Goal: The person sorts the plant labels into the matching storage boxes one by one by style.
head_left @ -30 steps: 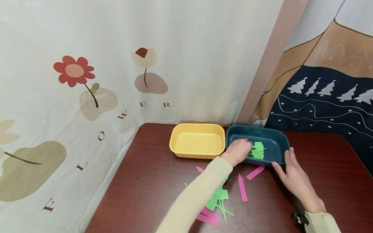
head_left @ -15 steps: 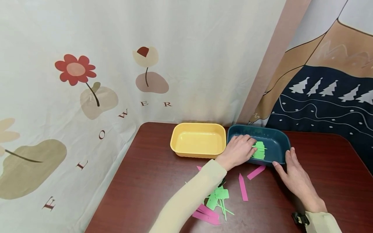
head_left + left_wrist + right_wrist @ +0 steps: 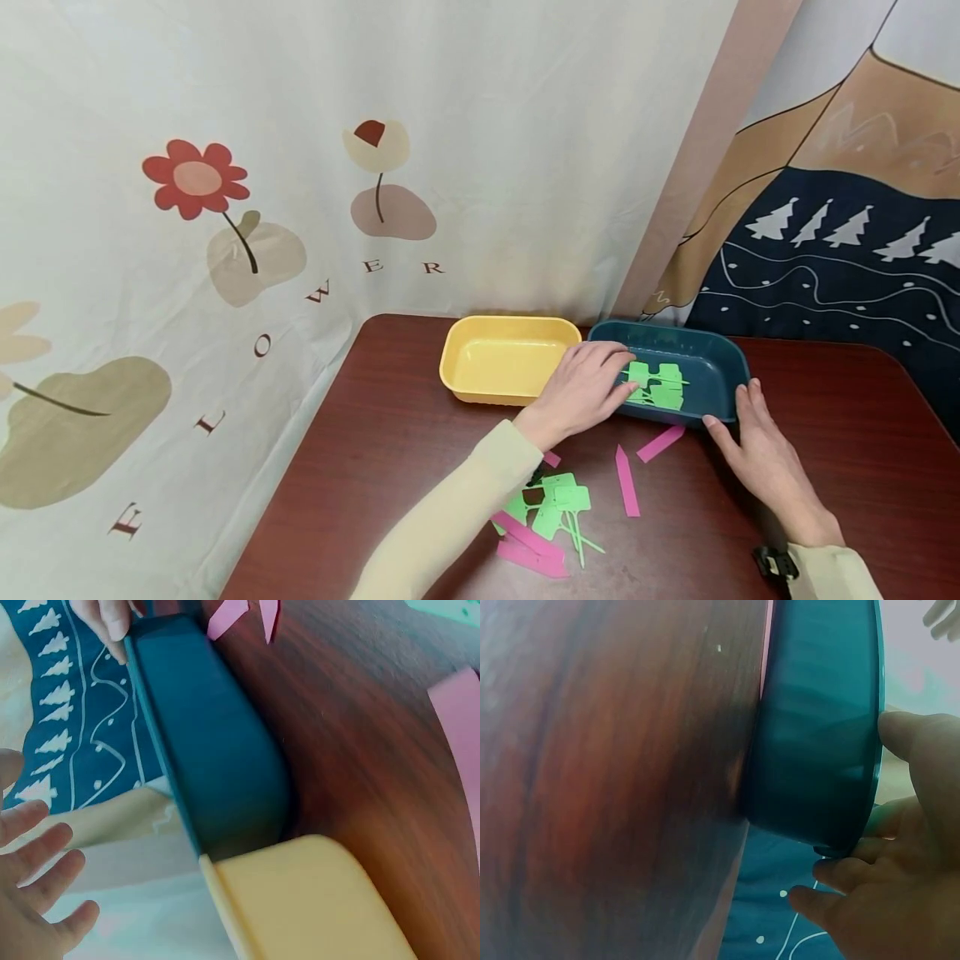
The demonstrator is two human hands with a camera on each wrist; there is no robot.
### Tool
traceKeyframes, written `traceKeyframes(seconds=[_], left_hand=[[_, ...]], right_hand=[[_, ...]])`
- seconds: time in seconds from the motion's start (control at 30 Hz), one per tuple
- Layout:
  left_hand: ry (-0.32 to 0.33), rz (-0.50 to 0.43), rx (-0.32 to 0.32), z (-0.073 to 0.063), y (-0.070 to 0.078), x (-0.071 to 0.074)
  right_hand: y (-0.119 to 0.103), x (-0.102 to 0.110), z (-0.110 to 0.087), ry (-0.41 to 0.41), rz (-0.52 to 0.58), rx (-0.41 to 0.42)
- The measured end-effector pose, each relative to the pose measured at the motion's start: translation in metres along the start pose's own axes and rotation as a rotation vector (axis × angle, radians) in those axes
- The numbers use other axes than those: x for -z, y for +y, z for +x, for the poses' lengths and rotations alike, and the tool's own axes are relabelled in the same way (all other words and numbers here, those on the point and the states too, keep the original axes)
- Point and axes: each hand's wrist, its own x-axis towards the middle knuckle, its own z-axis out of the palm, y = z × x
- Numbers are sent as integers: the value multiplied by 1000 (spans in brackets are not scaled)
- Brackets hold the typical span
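Note:
My left hand (image 3: pixel 581 387) hovers over the left end of the dark blue plastic bin (image 3: pixel 712 358), its fingers relaxed and holding nothing. In the left wrist view the fingers of that left hand (image 3: pixel 45 877) are spread apart. Inside the bin, several green T-shaped plant labels (image 3: pixel 666 387) lie flat, just right of the left fingertips. My right hand (image 3: pixel 772 458) rests against the bin's near right corner. The right wrist view shows its thumb touching the rim of the bin (image 3: pixel 817 720), with the fairly straight fingers against the end wall.
A yellow bin (image 3: pixel 502 392) stands against the blue one on its left. In front lie a pile of green plant labels (image 3: pixel 572 498), overlapping pink pointed labels (image 3: pixel 532 557) and two single pink labels (image 3: pixel 627 483). A curtain (image 3: pixel 480 167) hangs behind the table.
My left hand has drawn back to the left from the green labels, its fingers loosening. More labels in the blue bin now show. The right hand has stayed at the bin's corner.

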Motion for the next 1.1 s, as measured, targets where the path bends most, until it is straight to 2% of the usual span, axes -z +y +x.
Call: traceKeyframes(seconds=[0.2,0.5,0.83,0.93,1.1], left_hand=[[27,-29,27,-20,-18,10],[21,-56,124,-63,-48,15],[105,-75,153,-104,-67,17],[112,-69,174,-114,-72,18],[116,-54,240,-129,-85,19]], right_hand=[[-1,0,1,15,15,16],[-11,5,-1,52,6,35],[-49,-3,-9,319,-3,245],[-64,-9,-12,342,-5,298],[-87,-22,-15,329,-25,388]])
